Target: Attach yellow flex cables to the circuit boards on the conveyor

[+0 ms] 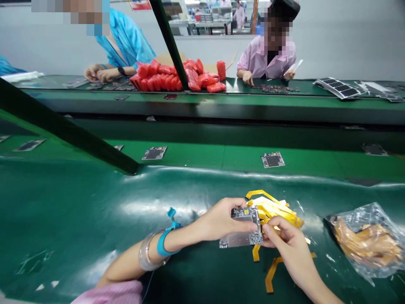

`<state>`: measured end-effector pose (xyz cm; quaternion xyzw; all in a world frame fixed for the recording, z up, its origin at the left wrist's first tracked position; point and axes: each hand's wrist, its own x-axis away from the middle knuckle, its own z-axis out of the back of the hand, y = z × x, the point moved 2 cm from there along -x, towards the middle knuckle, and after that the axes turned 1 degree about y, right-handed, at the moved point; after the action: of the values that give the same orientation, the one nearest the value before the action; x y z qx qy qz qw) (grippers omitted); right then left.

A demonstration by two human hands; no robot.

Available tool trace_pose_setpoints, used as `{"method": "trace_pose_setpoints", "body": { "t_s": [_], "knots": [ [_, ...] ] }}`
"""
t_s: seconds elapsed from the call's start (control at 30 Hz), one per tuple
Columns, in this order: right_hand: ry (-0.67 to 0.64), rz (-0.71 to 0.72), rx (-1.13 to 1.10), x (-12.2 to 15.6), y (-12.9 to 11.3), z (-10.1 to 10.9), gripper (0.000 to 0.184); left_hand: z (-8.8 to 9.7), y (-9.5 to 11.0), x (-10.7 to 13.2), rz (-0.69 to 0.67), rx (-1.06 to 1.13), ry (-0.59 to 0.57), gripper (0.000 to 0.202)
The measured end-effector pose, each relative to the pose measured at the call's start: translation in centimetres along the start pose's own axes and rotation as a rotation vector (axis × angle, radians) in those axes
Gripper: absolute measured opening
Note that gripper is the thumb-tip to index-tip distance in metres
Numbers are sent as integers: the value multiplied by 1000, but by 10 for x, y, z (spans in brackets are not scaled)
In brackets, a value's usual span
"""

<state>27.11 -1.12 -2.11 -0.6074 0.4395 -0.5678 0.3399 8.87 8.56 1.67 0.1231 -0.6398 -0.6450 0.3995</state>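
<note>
My left hand [218,221] grips a circuit board [242,240] by its left side, thumb laid across the top face. Against the board's right edge, my right hand [289,245] has its thumb and fingers pinched together on a yellow flex cable [256,254], mostly hidden by the fingers and the board. Just behind both hands lies a loose pile of yellow flex cables [275,211] on the green mat. Another bent flex cable [270,278] rests partly under my right hand. A blue wrist strap [163,242] and a clear bangle circle my left wrist.
A clear plastic bag [368,240] of orange cables lies at right. Beyond the mat's raised edge, circuit boards [273,159] sit spaced along a green belt [202,154]. A dark slanted post [79,131] crosses at left. Two people work behind, beside red bundles [164,78].
</note>
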Motion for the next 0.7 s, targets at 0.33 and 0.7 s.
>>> {"method": "trace_pose_setpoints", "body": {
  "t_s": [0.33,0.7],
  "knots": [
    [-15,5,-12,-1,-1,0,39,0,-2,-1,-12,0,-22,34],
    [-80,-6,-45,0,-6,-3,37,-2,1,-1,-20,20,-30,28]
  ]
}}
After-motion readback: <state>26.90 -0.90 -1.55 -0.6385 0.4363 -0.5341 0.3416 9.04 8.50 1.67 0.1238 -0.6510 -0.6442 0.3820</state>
